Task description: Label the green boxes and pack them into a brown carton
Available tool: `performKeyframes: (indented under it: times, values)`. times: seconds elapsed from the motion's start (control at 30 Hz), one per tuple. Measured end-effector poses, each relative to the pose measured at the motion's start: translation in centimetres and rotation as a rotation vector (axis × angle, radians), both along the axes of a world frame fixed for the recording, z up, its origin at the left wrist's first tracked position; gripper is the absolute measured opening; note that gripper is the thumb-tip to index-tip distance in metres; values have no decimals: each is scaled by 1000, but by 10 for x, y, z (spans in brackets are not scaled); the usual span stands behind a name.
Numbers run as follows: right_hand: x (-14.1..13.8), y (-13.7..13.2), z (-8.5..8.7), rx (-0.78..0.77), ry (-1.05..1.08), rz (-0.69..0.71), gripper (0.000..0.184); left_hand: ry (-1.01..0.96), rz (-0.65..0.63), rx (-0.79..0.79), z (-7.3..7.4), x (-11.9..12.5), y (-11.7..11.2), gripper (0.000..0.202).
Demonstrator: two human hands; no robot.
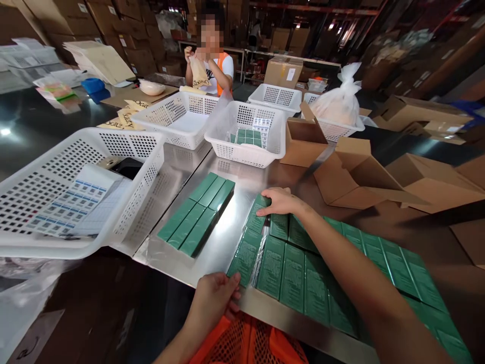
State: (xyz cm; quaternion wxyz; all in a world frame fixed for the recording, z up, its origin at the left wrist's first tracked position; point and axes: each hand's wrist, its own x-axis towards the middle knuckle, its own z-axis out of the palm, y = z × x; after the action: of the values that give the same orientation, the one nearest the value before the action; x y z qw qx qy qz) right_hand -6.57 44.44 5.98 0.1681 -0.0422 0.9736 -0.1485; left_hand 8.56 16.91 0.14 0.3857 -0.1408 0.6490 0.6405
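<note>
Many flat green boxes point(293, 273) lie in rows on the shiny metal table point(235, 222). My left hand point(214, 298) grips the near end of the leftmost column of green boxes point(248, 247), fingers curled over its edge. My right hand point(280, 201) presses on the far end of that same column, fingers bent over the top box. A separate block of several green boxes point(197, 215) lies to the left, untouched.
A white basket point(45, 242) with label sheets stands at left. Two more white baskets point(246, 151) stand behind, one holding green boxes. Open cardboard cartons point(359, 177) lie at right. A person in an orange vest point(212, 65) handles a paper bag across the table.
</note>
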Motion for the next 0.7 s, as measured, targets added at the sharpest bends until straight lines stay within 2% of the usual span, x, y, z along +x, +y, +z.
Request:
performKeyframes:
  times: [0.07, 0.1, 0.23, 0.33, 0.47, 0.7]
  values:
    - [0, -6, 1, -19, 5, -9, 56, 112, 13, -75, 3, 3, -6, 58]
    - [-1, -11, 1, -55, 22, -22, 54, 228, 0, -171, 3, 4, -11, 56]
    - [-9, -35, -6, -275, 142, -65, 55, 962, -16, -719, 0, 0, -33, 50]
    - [-17, -52, -16, -320, 173, -51, 66, 1342, -21, -964, -6, -8, -43, 42]
    - [-23, -61, -24, -322, 198, -38, 72, 1496, -55, -1110, -10, -15, -44, 42]
    - [-22, -56, -30, -279, 282, -24, 72, 1514, -12, -1101, -14, -16, -40, 39]
